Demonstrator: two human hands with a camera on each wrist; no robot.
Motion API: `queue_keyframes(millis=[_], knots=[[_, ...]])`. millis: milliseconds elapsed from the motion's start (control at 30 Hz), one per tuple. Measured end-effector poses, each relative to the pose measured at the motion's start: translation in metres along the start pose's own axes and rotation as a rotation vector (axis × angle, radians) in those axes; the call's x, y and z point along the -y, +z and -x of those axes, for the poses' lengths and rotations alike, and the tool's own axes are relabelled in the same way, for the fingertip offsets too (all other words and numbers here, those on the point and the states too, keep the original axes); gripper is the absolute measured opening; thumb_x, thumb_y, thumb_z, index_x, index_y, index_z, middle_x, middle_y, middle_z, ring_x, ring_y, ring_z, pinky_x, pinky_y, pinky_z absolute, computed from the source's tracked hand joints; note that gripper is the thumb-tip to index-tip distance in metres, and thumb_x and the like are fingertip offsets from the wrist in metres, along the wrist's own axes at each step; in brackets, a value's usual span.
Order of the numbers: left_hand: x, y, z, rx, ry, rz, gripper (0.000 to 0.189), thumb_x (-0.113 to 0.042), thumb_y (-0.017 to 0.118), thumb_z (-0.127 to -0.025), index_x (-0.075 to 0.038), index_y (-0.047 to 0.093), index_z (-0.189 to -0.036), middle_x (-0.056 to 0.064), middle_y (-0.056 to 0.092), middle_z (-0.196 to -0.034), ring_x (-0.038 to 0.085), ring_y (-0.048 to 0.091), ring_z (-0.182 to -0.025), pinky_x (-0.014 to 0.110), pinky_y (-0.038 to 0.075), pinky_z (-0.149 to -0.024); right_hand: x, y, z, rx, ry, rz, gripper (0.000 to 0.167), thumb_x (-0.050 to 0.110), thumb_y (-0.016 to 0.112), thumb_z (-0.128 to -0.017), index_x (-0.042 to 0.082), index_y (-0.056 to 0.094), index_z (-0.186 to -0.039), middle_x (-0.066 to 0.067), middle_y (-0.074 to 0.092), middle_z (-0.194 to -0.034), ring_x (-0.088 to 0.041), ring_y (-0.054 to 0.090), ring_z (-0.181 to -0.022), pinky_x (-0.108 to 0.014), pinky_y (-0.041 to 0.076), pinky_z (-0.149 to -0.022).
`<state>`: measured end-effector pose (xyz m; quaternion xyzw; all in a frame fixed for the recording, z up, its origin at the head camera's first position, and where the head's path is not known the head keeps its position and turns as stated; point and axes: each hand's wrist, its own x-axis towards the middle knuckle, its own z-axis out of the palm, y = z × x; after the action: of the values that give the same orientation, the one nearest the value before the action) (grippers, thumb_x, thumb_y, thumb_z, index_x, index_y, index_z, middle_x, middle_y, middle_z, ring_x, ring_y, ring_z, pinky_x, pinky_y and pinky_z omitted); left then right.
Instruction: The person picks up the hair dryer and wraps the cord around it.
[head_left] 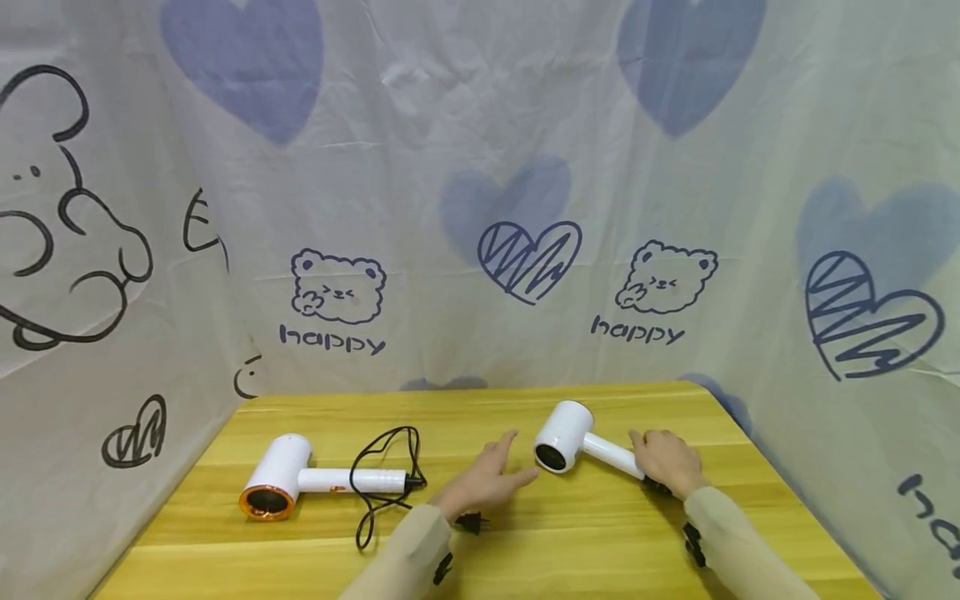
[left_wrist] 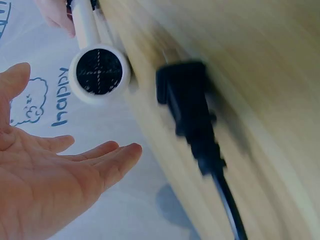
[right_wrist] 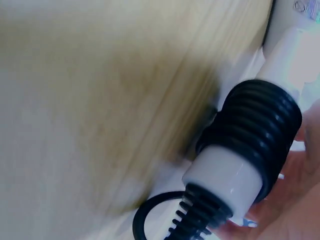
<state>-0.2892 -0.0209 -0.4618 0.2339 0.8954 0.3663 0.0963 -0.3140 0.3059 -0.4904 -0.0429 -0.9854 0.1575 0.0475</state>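
A heart-printed cloth [head_left: 442, 175] backs the wooden table [head_left: 585, 558]. In the head view, the right hand [head_left: 667, 460] grips the handle end of a white dryer [head_left: 564, 435]; its barrel sits just beside the empty, outstretched left hand [head_left: 486, 482]. A second dryer [head_left: 281, 462] lies farther left. Left wrist: fingers extended, black plug [left_wrist: 187, 95] nearby. Right wrist: black cord [right_wrist: 255, 130] coils round the gripped handle [right_wrist: 225, 175].

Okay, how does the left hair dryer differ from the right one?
The left dryer is copper-rimmed; the right dryer, white-rimmed. The left dryer's black cord lies in loose loops; the right dryer's cord is wound round its handle. Both have white bodies and dark fronts.
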Motion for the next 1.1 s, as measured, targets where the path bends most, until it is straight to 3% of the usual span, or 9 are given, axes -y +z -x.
queue_keyframes(millis=[133,267,400,600,733,933,1100], knots=[[0.006,-0.012,0.011,0.003,0.005,-0.004,0.083,-0.059,0.05,-0.095,-0.011,0.022,-0.156,0.023,0.03,-0.156,0.04,0.026,-0.146,0.059,0.027,-0.116,0.01,0.002,-0.001,-0.131,-0.081,0.025,0.035,0.033,0.049,-0.101,0.005,0.07,-0.098,-0.008,0.068,-0.082,-0.02,0.058,-0.065,-0.047,0.047,-0.061],[0.015,-0.024,0.025,0.004,-0.003,-0.026,0.081,-0.061,0.05,-0.094,-0.012,0.027,-0.154,0.023,0.033,-0.155,0.04,0.033,-0.142,0.061,0.033,-0.112,0.027,0.002,0.002,-0.24,-0.2,0.01,0.023,0.026,0.058,-0.096,0.01,0.071,-0.085,-0.002,0.066,-0.071,-0.015,0.052,-0.056,-0.035,0.044,-0.053],[0.024,-0.039,0.038,-0.061,-0.008,-0.015,0.077,-0.059,0.052,-0.094,-0.012,0.034,-0.151,0.021,0.038,-0.152,0.04,0.04,-0.138,0.061,0.038,-0.107,0.044,0.0,0.011,-0.272,-0.273,-0.021,0.03,0.024,0.061,-0.094,0.017,0.06,-0.066,0.003,0.051,-0.056,-0.012,0.04,-0.049,-0.027,0.032,-0.048],[0.04,-0.063,0.057,-0.292,-0.014,-0.033,0.055,-0.044,0.059,-0.096,-0.01,0.052,-0.139,0.014,0.052,-0.142,0.037,0.047,-0.132,0.058,0.041,-0.106,0.065,0.001,0.022,-0.214,-0.29,-0.07,0.036,0.028,0.063,-0.094,0.021,0.051,-0.061,0.005,0.042,-0.053,-0.012,0.038,-0.048,-0.025,0.028,-0.044],[0.057,-0.079,0.07,-0.43,-0.057,-0.041,0.041,-0.035,0.06,-0.097,-0.012,0.061,-0.131,0.012,0.058,-0.136,0.035,0.05,-0.129,0.058,0.042,-0.105,0.077,0.005,0.028,-0.151,-0.33,-0.081,0.035,0.026,0.066,-0.092,0.021,0.051,-0.06,0.007,0.043,-0.054,-0.011,0.038,-0.049,-0.025,0.029,-0.046],[0.087,-0.107,0.091,-0.499,-0.153,-0.078,0.041,-0.029,0.058,-0.098,-0.006,0.059,-0.132,0.02,0.056,-0.137,0.042,0.047,-0.13,0.06,0.04,-0.105,0.094,0.014,0.039,-0.032,-0.451,-0.084,0.024,0.027,0.069,-0.089,0.023,0.061,-0.066,0.013,0.052,-0.059,-0.005,0.042,-0.053,-0.024,0.035,-0.048],[0.108,-0.129,0.103,-0.551,-0.189,-0.169,0.039,-0.025,0.059,-0.096,-0.002,0.061,-0.129,0.024,0.059,-0.131,0.045,0.051,-0.124,0.06,0.042,-0.102,0.113,0.02,0.045,0.114,-0.567,-0.153,0.012,0.023,0.067,-0.092,0.017,0.073,-0.083,0.012,0.061,-0.068,-0.001,0.048,-0.056,-0.022,0.04,-0.049]])
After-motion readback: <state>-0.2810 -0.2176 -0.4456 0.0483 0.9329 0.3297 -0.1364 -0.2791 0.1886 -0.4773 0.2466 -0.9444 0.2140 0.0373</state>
